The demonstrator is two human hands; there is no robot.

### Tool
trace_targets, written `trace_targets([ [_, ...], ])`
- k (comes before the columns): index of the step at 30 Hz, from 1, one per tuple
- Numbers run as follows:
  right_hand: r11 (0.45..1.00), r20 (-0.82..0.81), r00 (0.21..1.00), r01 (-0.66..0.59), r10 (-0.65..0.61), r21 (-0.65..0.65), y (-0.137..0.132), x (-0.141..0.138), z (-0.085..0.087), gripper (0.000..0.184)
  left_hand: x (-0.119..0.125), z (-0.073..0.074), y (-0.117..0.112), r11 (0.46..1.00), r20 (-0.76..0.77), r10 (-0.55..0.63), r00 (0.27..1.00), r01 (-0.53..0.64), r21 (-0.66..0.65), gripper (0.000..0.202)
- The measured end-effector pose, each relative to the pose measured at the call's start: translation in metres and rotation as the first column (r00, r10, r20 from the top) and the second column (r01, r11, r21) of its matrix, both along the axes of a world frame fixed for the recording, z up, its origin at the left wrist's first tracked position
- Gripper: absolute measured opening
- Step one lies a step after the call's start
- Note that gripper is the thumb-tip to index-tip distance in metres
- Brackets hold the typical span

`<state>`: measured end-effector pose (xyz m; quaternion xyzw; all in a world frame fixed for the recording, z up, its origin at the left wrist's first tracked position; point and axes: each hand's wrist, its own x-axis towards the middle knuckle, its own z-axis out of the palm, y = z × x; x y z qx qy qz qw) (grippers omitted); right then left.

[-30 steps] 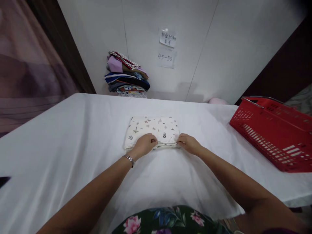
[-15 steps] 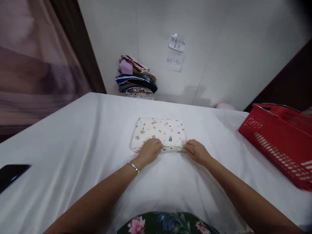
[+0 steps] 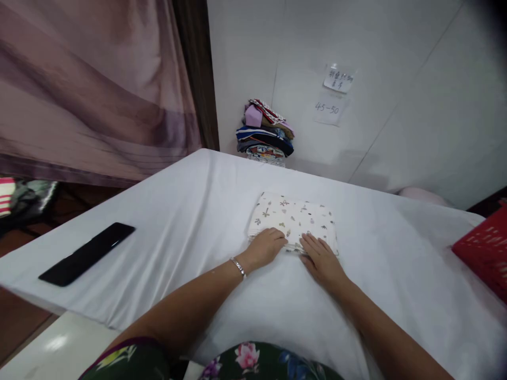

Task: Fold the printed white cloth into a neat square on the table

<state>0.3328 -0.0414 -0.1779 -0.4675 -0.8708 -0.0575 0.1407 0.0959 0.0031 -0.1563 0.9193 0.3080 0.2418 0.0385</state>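
Observation:
A folded white cloth (image 3: 295, 217) with small printed figures lies on the white-covered table (image 3: 190, 211). My left hand (image 3: 266, 246) rests on the cloth's near left edge, fingers curled over it; a silver bracelet sits on that wrist. My right hand (image 3: 322, 258) lies flat on the near right edge, fingers stretched out and pressing down.
A black phone (image 3: 87, 253) lies near the table's left edge. A stack of folded clothes (image 3: 266, 129) stands against the back wall under two paper notes (image 3: 332, 95). A red basket (image 3: 485, 250) sits at the right edge. A mauve curtain (image 3: 91, 89) hangs at left.
The view has swung left, so the phone and curtain show and the basket slid to the edge. My right hand went from pinching the cloth's corner to lying flat on it.

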Motion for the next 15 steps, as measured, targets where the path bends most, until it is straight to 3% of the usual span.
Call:
trace_targets([
  [5,0.999,-0.014,1.000,0.011,-0.011,0.052,-0.005,0.001,0.000,0.048,-0.040,0.003,0.006,0.997,0.016,0.066,0.998,-0.065,-0.051,0.022],
  [9,0.998,-0.020,0.999,0.027,-0.026,0.053,-0.005,0.000,0.000,0.047,-0.068,0.006,0.006,0.973,0.106,0.200,0.974,-0.184,-0.140,0.018],
  [12,0.999,-0.019,1.000,0.018,-0.018,0.043,-0.005,0.001,0.000,0.047,-0.079,0.007,0.007,0.918,0.199,0.316,0.928,-0.246,-0.311,0.016],
  [15,1.000,0.000,1.000,-0.001,0.001,0.030,-0.004,0.003,0.000,0.048,-0.081,0.009,0.009,0.840,0.255,0.381,0.888,-0.218,-0.497,0.015],
])
